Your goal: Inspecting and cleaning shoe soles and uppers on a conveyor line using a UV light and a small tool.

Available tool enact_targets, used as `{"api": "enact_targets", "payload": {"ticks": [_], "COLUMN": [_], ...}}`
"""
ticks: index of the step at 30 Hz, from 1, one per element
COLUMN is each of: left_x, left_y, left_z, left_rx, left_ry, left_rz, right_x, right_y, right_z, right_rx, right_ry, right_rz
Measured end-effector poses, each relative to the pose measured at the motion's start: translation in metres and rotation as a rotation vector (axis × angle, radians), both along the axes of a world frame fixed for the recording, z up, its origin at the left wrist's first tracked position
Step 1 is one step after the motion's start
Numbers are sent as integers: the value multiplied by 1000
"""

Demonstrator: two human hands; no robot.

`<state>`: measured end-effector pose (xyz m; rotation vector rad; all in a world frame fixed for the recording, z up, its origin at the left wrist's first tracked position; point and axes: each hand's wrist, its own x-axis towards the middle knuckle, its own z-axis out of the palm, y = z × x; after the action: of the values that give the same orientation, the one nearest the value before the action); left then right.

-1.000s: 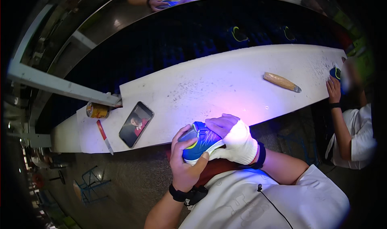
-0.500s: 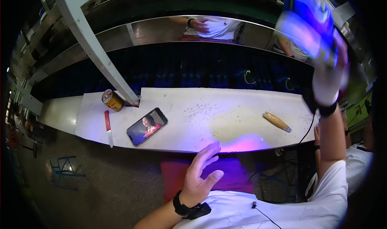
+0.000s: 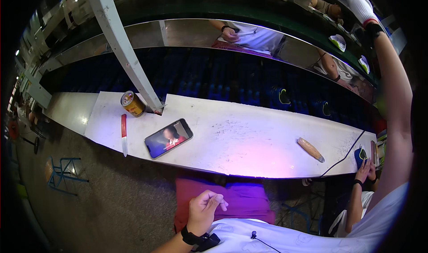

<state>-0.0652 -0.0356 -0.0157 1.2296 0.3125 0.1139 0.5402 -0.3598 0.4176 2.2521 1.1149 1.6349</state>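
Observation:
My left hand (image 3: 207, 209) is bare and hovers above my lap, below the front edge of the white worktop (image 3: 214, 141). Its fingers are curled in with nothing visible in them. Stretched far out to the upper right, my right hand (image 3: 359, 5) wears a white knit glove. Its fingers are spread beside the upper green conveyor (image 3: 249, 5), partly cut off by the picture's rim, and I see nothing held. On the worktop lie a phone (image 3: 168, 138) with a lit screen, a red-handled knife (image 3: 124, 135) and a tan handle-like tool (image 3: 310, 149).
A drinks can (image 3: 133, 103) stands by a grey metal post (image 3: 127, 57). White-and-green shoes (image 3: 338, 42) sit on the upper conveyor; dark shoes (image 3: 281, 96) lie in the trough below. A black cable (image 3: 343, 157) crosses the right end, near a co-worker's hands (image 3: 365, 170) at a blue shoe (image 3: 360, 156).
My right hand has gone farther up and away; the blurred bluish thing at it no longer shows there. My left hand has dropped slightly and its fingers have curled. The view has shifted.

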Motion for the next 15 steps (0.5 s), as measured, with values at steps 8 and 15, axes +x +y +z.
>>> {"api": "enact_targets", "payload": {"ticks": [8, 15], "left_x": [93, 293], "left_y": [20, -16], "left_z": [18, 2], "left_rx": [273, 361], "left_ry": [97, -177], "left_rz": [-101, -151], "right_x": [-34, -75], "right_y": [36, 65], "right_z": [-186, -180], "right_rx": [172, 328], "right_ry": [993, 1015], "right_rz": [-234, -241]}}
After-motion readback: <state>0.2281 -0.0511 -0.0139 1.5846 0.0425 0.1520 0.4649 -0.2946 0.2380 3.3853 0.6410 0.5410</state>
